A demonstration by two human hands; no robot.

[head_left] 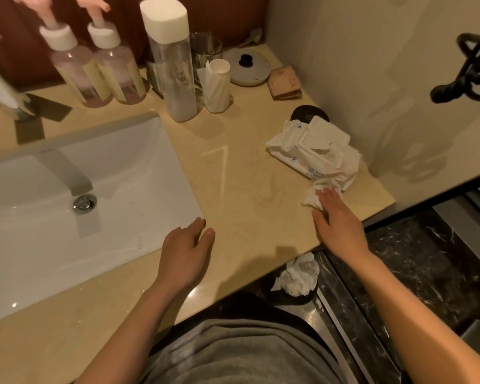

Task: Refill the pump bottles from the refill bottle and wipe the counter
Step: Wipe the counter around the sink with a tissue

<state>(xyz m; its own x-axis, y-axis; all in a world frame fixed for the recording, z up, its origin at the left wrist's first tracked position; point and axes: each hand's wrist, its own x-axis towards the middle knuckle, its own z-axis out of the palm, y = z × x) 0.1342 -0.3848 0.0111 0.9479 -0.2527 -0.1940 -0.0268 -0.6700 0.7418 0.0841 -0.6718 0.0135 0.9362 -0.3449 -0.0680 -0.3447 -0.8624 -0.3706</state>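
Two clear pump bottles [75, 67] [117, 67] with white collars and pink pumps stand at the back of the beige counter [241, 173], behind the sink. To their right stands the tall clear refill bottle [172, 70] with a white cap. My right hand [336, 220] lies flat with straight fingers pressing a crumpled white wipe [313, 198] onto the counter near its right edge. My left hand [186, 250] rests relaxed on the counter at the sink's front right corner, holding nothing.
A white sink [67, 195] with a faucet fills the left. A wet wipes pack [316, 151] lies just beyond the right hand. A paper cup [218, 84], a round lid [247, 67] and sachets [284, 81] sit at the back. A bin with crumpled tissue [297, 278] stands below the counter edge.
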